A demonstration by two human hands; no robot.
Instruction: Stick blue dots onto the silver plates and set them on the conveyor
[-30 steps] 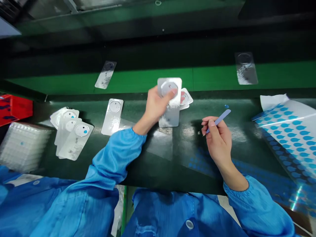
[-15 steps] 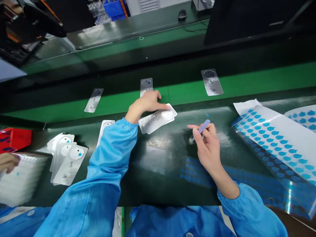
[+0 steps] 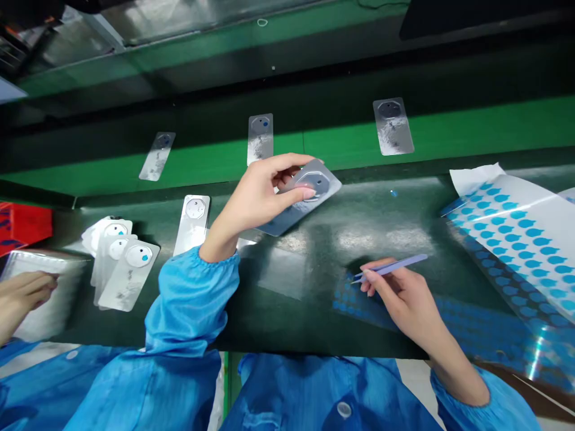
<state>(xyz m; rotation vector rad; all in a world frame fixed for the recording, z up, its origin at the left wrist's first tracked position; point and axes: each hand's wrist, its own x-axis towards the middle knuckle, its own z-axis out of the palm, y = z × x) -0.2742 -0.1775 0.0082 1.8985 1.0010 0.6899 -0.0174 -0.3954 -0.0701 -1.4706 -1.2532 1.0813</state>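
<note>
My left hand [image 3: 258, 194] grips a silvery phone back panel [image 3: 326, 179], thumb on the round camera area and fingers underneath. It is raised and tilted above the dark green bench; whether more than one panel is in the hand I cannot tell. My right hand [image 3: 404, 293] holds lilac tweezers [image 3: 406, 262] pen-like, their tips pointing left, low over the bench. Beneath and beside them lies a clear sheet of blue stickers [image 3: 348, 299]. Left of my left hand rests another panel [image 3: 192, 224]. Farther left is a fanned pile of panels [image 3: 128, 281] with blue dots.
White-backed blue sticker sheets [image 3: 521, 230] lie at the right. Panels [image 3: 393, 129] stand spaced along the green strip [image 3: 332, 143] at the back. At the left are a red bin [image 3: 31, 224], a clear plastic stack [image 3: 49, 323] and a co-worker's hand [image 3: 24, 296].
My left hand has lifted the panel from the bench and tilted it. My right hand has moved down and right, turning the tweezers flatter. The view has tipped downward.
</note>
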